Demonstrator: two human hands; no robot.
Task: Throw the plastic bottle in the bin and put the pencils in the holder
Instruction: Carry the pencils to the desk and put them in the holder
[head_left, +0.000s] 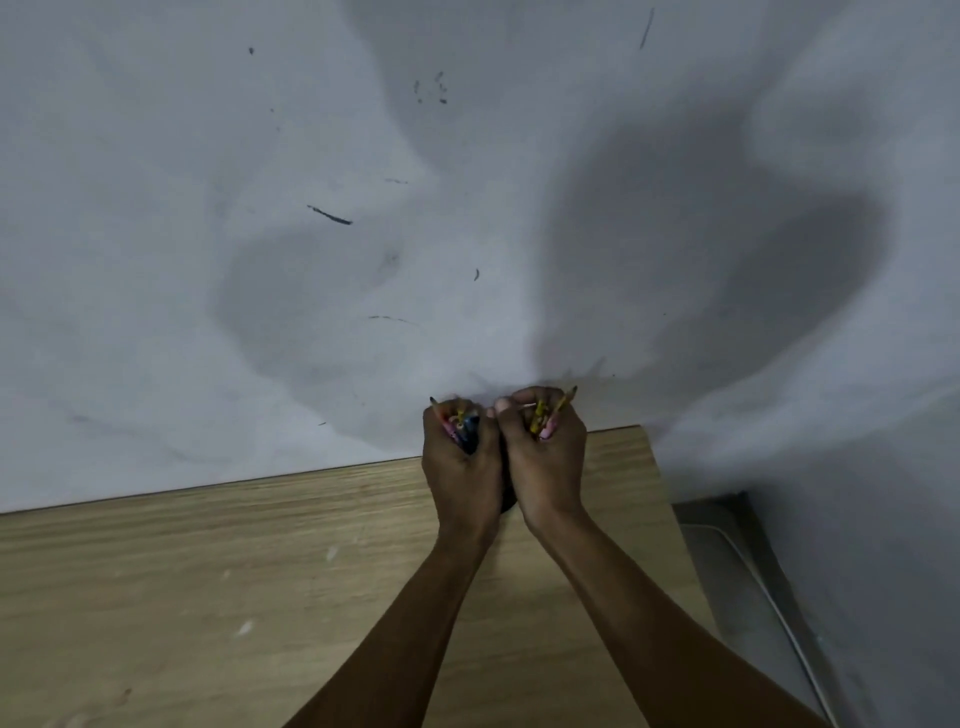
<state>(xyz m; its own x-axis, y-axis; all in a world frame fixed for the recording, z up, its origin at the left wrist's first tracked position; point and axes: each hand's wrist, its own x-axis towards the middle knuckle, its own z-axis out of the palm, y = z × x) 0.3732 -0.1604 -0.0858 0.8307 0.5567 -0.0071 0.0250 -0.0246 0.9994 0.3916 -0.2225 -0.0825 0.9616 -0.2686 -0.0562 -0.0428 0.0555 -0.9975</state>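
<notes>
Both hands are side by side at the far edge of the wooden table (208, 571), close to the wall. My left hand (460, 462) is closed around a bunch of coloured pencils (460, 421), their tips sticking up past the fingers. My right hand (545, 457) grips several yellow and pink pencils (545, 415). A dark object, probably the pencil holder (508, 501), shows as a sliver between and below the two hands; most of it is hidden. No plastic bottle and no bin are in view.
A scuffed white wall (363, 208) rises right behind the table. The table's right edge ends near the hands; beyond it lies grey floor (737, 571) with a white cable (779, 613).
</notes>
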